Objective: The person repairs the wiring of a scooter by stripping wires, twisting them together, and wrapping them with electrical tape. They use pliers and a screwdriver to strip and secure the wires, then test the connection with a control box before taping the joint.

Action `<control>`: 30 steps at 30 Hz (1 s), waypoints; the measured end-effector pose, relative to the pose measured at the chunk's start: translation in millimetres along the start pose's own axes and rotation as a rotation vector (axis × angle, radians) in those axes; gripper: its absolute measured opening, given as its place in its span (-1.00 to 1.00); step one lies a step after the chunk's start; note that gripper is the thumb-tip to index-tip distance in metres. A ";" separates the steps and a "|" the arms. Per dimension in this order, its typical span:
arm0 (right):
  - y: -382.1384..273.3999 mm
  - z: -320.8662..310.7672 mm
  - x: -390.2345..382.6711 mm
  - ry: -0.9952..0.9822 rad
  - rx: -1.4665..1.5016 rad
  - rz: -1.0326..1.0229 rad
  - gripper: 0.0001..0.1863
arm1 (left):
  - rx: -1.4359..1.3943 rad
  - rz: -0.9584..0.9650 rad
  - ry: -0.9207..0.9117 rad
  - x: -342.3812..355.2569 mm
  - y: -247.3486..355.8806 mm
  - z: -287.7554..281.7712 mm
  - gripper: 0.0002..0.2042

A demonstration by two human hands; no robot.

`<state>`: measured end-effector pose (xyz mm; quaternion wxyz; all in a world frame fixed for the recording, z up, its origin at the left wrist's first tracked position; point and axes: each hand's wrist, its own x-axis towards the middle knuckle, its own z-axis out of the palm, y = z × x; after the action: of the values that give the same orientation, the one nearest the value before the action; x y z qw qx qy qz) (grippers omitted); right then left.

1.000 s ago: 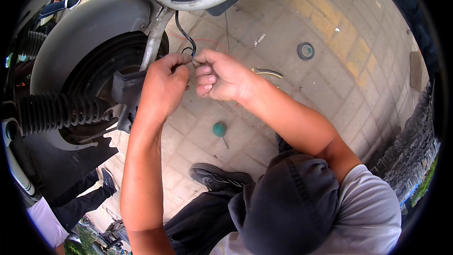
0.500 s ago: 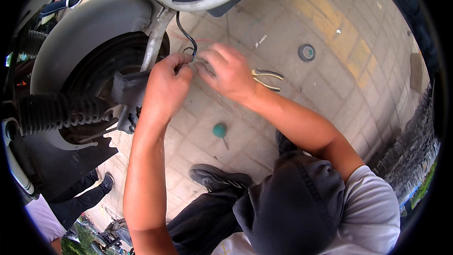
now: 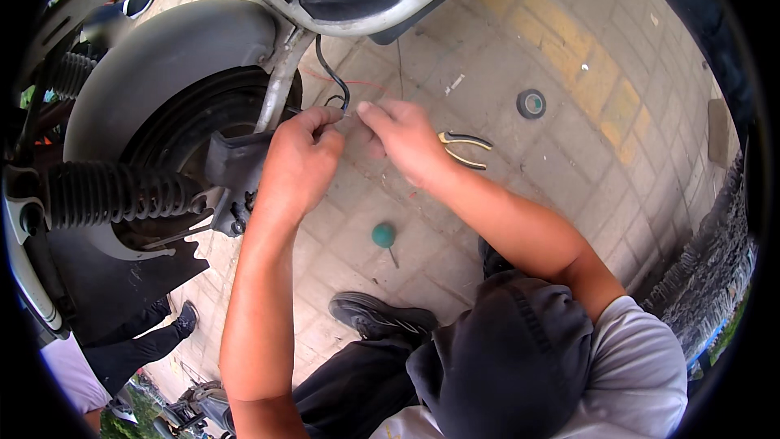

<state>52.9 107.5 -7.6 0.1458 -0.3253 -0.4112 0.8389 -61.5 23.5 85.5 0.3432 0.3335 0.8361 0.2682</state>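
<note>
Compared with a second ago, when the fingertips of both hands were brought together at the cable, a small gap is now left between them. The right hand [image 3: 406,142] has been drawn slightly aside, and its tightly curled fingers have been loosened. The pliers [image 3: 469,140], whose lower handle was partly covered by the right forearm, are now fully exposed on the paving [image 3: 345,203] right of centre. The whole view has been shifted a little.

The left hand [image 3: 302,158] is held left of centre, its forearm raised almost straight from the lower edge; the thumb and forefinger are pinched together on the end of the black cable [image 3: 331,73], which is hung from the frame at upper centre, beside the grey fender [image 3: 175,53]. The right forearm is slanted in from the lower right, its hand turned toward the left one. The right fingers are loosely bent and partly parted; whether anything thin is held between them cannot be told. Below the hands, a green ball-handled tool [image 3: 383,235] is seen.
</note>
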 end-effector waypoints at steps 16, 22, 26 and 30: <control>14.1 3.2 6.9 0.070 -0.082 -0.136 -0.92 | 0.011 0.145 0.019 -3.8 -6.0 8.7 -0.75; 21.9 -20.5 12.0 0.113 -0.402 -0.388 -0.87 | 0.086 0.208 0.040 6.9 -7.8 16.6 -0.76; -3.2 2.3 -7.1 0.183 -0.942 -1.029 -0.79 | 0.118 0.221 0.030 6.8 -18.2 11.8 -0.71; -11.2 7.6 -1.7 0.148 -1.003 -1.115 -0.86 | 0.078 0.214 0.036 12.5 -23.8 8.8 -0.70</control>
<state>48.9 109.1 5.3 0.4103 -0.1518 -0.8368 0.3291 -70.5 19.6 59.0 0.2844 0.4290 0.8115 0.2766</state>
